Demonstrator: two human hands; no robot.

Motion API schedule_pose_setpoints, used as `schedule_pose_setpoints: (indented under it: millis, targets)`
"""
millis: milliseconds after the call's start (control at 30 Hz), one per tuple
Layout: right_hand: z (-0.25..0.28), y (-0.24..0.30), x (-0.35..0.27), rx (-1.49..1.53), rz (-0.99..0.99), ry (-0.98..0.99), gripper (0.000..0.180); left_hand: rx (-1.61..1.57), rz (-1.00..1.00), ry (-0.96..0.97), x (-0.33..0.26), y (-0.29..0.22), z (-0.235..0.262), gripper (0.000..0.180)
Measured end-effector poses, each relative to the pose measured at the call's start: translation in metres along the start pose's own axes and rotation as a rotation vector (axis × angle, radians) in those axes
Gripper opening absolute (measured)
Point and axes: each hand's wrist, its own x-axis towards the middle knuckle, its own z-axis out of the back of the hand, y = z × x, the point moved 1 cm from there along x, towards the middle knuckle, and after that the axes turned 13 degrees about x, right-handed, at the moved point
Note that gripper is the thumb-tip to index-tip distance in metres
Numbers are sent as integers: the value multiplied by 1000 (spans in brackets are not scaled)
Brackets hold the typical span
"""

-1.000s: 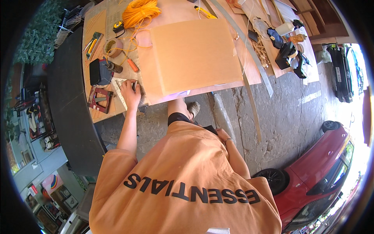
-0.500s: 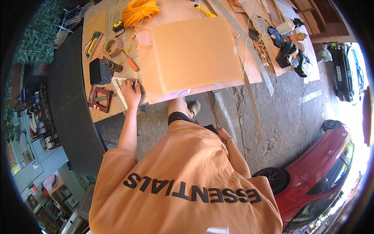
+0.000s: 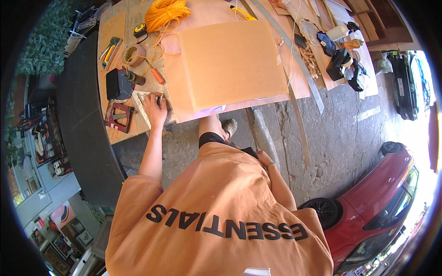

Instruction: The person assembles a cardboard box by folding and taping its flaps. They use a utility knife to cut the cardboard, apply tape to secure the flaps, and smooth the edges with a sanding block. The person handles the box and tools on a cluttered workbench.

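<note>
My left hand (image 3: 155,109) rests at the table's near left corner, its fingers curled around a small, dark, pen-like thing (image 3: 160,99). A pale set square (image 3: 142,106) lies under or beside those fingers. Left of it is a dark red staple gun (image 3: 120,117); just beyond lie a black phone (image 3: 112,84) and an orange-handled screwdriver (image 3: 157,75). My right hand (image 3: 264,158) is low beside my lap, against a black patch, perhaps my shorts; its fingers are mostly hidden. A flat board covered in brown paper (image 3: 235,64) lies in front of me, touched by neither hand.
Behind the tools sit a tape roll (image 3: 133,55), a tape measure (image 3: 140,31) and a bundle of orange cord (image 3: 166,14). A yellow cutter (image 3: 242,12) lies at the back. Long metal strips (image 3: 316,97) overhang the table's right edge. A red car (image 3: 368,198) stands at right.
</note>
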Motion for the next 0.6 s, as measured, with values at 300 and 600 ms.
schedule_pose_setpoints:
  millis: [300, 600]
  targets:
    - [-5, -6, -3, 180, 36, -9, 46, -18, -21, 2, 0, 1, 0, 24]
    - [-24, -10, -5, 59, 85, -26, 41, -13, -37, 23, -1, 6, -6, 25]
